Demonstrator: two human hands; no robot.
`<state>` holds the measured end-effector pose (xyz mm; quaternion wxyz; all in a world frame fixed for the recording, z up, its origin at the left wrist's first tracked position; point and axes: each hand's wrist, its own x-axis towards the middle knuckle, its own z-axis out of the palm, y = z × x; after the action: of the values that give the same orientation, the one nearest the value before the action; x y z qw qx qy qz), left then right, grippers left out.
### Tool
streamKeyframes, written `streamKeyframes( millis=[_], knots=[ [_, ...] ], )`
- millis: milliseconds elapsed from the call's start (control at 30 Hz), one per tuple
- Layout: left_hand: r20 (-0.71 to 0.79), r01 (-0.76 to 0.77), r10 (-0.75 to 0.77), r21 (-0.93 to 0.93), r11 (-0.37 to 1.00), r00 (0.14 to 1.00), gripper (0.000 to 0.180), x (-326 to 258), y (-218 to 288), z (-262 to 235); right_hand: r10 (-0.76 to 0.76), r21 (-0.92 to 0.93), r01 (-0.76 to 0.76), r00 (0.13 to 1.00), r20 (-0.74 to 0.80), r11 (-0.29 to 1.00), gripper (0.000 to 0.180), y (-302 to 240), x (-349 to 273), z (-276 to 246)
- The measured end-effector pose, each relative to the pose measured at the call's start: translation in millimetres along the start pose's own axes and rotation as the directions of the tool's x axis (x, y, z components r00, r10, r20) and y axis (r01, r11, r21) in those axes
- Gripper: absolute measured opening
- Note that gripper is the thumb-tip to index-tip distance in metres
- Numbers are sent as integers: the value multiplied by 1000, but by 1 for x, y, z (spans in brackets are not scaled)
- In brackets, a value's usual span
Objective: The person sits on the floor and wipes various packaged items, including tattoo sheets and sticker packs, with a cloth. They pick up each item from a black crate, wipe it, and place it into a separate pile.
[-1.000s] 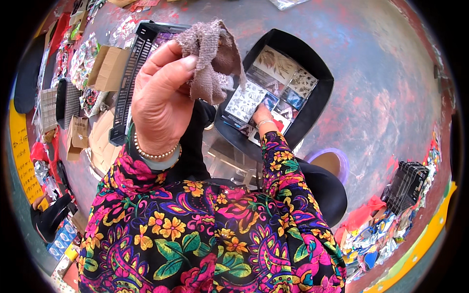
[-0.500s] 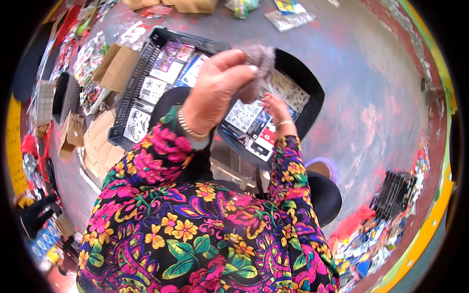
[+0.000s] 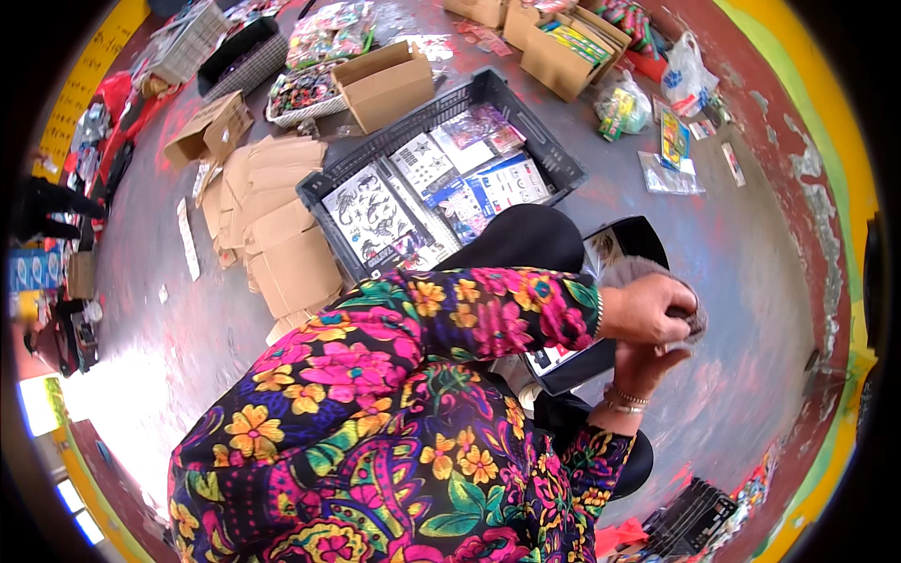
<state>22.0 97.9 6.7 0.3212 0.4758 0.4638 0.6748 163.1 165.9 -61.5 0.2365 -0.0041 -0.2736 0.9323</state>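
You have the grey-brown cloth up in front of you on the right, over the far edge of the black tub and the floor beside it. It is bunched rather than flat; its longest visible run bends around the far side of your left hand and down past the knuckles on the right, slanting from far left to near right. No clear end shows, so you cannot tell which way it points. Your left fingers are curled in around it. Your right hand is just on the near side of the left, close to the cloth's near end; you cannot tell whether its fingers grip the cloth.

Your arms and hands hide much of the tub, but flat pieces show inside it. Farther left, beyond your knee, the black crate sits slantwise and holds flat sheets: a black-and-white patterned sheet on the left, blue-and-white sheets on the right and purplish ones at the far side. Beyond it stand an open cardboard box, a white basket of small multicoloured pieces, and, farther right, a carton with yellow-green packs.
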Motion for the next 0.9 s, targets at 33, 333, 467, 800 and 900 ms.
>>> streamKeyframes(
  millis=[33,333,467,800,900],
  knots=[
    [-31,-110,113,86,990,993,19,0,-5,5,-16,-67,4,985,-173,998,66,1,1,12],
    [269,-170,83,320,932,959,21,-15,-1,-9,-4,-191,-123,830,-558,974,45,-62,-27,0],
    [-86,-40,60,223,974,994,24,-33,5,-99,-292,-399,14,706,-646,917,43,-100,-52,-13],
    [-500,271,-862,-822,501,79,38,-234,-169,-316,-374,-519,31,731,-571,854,48,-94,-56,0],
    [-514,82,-857,-856,510,-39,54,-256,-214,-300,-313,-517,-25,770,-556,856,50,-97,-43,-2]
  ],
)
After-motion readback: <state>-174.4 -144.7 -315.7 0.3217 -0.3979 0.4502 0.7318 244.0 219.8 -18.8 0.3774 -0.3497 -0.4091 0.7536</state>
